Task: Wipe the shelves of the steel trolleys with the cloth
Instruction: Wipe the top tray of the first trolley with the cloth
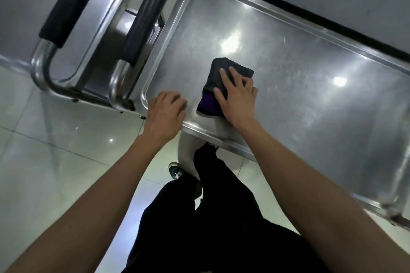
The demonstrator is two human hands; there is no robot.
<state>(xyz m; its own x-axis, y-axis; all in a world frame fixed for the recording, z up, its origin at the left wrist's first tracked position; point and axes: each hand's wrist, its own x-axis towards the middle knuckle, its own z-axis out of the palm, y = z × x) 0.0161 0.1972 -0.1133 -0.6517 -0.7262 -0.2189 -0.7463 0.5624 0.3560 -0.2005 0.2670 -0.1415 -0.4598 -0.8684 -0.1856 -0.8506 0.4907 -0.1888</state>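
right hand (238, 97) presses cloth (218, 80) on trolley shelf (310, 95)

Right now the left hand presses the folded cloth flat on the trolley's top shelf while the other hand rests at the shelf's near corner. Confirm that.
Not quite: the head view shows the right hand pressing the folded cloth on the top shelf. The left hand is the one resting at the near corner.

A folded dark grey cloth (218, 77) (purple at its near end) lies flat on the top shelf (299, 86) of a steel trolley. The shelf is shiny, scuffed, with a raised rim.
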